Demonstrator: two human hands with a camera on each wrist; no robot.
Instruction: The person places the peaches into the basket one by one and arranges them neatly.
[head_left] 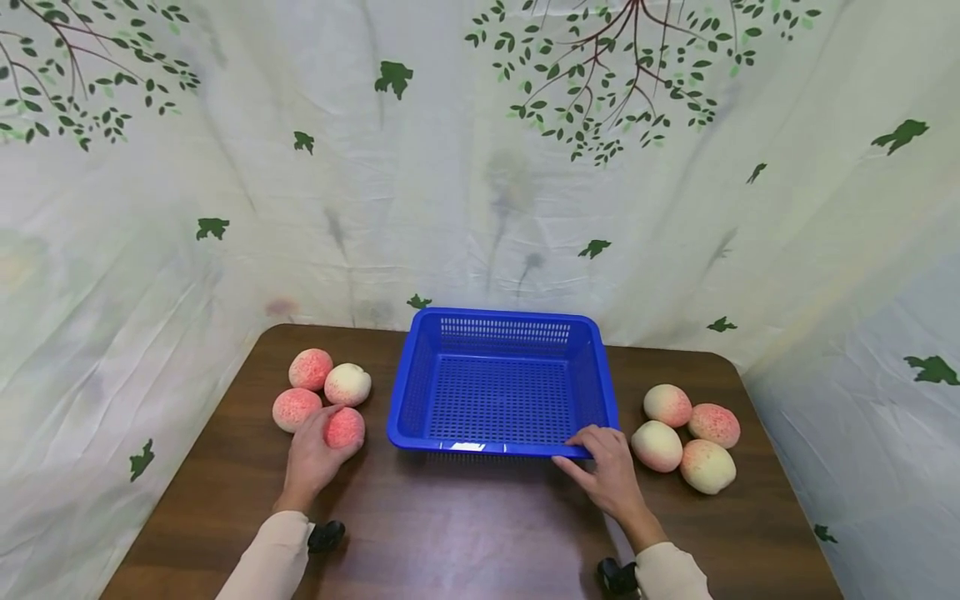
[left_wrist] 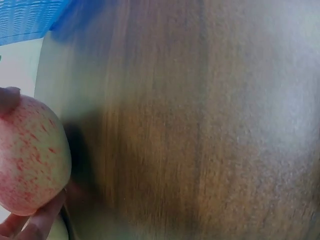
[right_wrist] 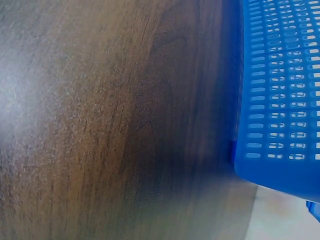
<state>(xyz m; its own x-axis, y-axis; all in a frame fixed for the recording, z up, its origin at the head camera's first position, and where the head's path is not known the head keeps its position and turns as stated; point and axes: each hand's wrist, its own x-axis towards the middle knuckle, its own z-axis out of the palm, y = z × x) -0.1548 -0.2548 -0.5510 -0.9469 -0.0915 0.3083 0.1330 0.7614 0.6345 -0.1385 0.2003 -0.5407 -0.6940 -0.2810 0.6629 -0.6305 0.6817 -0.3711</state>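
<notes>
On the left of the table in the head view, my left hand (head_left: 313, 457) holds a pink-red peach (head_left: 345, 428) between thumb and fingers. The left wrist view shows this peach (left_wrist: 32, 157) close up, speckled red over pale skin. Beside it lie three more peaches, the palest (head_left: 348, 384) nearest the basket. A blue plastic basket (head_left: 399, 392) with slotted walls stands mid-table with nothing in it. My right hand (head_left: 609, 468) grips its front rim near the right corner, fingers over the rim and thumb in front. In the right wrist view the basket wall (right_wrist: 277, 100) appears without the hand.
Right of the basket lies a cluster of several peaches (head_left: 657, 446), close to my right hand. The brown wooden table (head_left: 465, 533) has rounded far corners. Behind it hangs a pale curtain (head_left: 450, 208) printed with leaves and branches.
</notes>
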